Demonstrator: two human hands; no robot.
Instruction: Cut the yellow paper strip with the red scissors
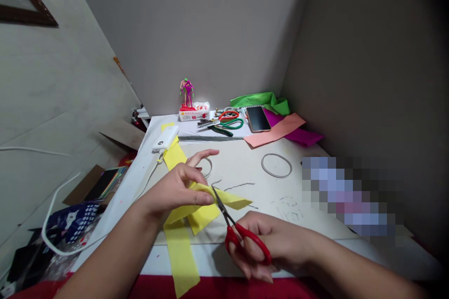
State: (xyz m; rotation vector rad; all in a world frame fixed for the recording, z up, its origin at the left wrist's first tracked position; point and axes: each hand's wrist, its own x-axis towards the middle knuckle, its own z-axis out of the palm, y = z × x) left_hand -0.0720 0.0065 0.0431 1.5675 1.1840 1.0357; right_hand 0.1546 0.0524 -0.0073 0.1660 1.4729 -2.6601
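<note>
We looked through one camera worn on the head, facing forward and down onto a work table (308,215). We sat close above the left hand (175,191) and right hand (266,243), which entered from the lower edges, while the far end of the table met a grey wall (175,32) at the top of the view.

**My work table (153,261), white, topped by a pale board (238,168)**
On it lay a dark-screened smartphone (258,118), green-handled scissors (231,124), a white power bank (165,138), crumpled green paper (261,101), magenta paper (301,136), and a salmon-pink sheet (275,130). A grey ring (276,165) rested on the board, and a yellow paper strip (180,257) ran across its front edge onto the table.
</note>
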